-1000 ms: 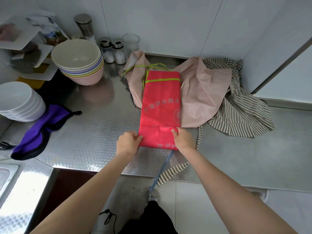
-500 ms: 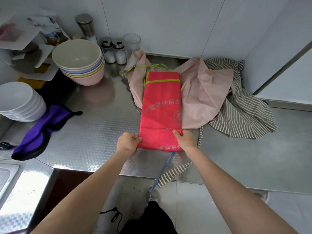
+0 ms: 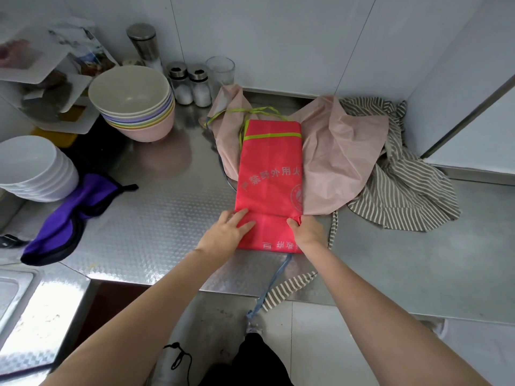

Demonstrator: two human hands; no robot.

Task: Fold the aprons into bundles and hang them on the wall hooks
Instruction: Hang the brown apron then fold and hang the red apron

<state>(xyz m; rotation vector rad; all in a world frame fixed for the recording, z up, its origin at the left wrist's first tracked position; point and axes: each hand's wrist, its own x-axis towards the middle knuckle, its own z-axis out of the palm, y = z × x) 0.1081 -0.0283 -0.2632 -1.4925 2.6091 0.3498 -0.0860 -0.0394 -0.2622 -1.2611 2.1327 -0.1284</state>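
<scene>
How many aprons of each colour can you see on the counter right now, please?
Red: 1, the red apron, folded into a strip, with the left hand flat on it and the right hand pinching its edge.
Pink: 1, the pink apron.
Striped: 1, the striped apron.
Purple: 1, the purple apron.
Total: 4

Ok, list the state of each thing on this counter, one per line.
red apron: folded into a long strip, near end turned over
left hand: fingers flat, pressing the fold
right hand: pinching the strip's right edge
pink apron: unfolded, crumpled under the red one
striped apron: unfolded, heaped, strap hanging over the edge
purple apron: bunched up
glass: upright, empty
</scene>
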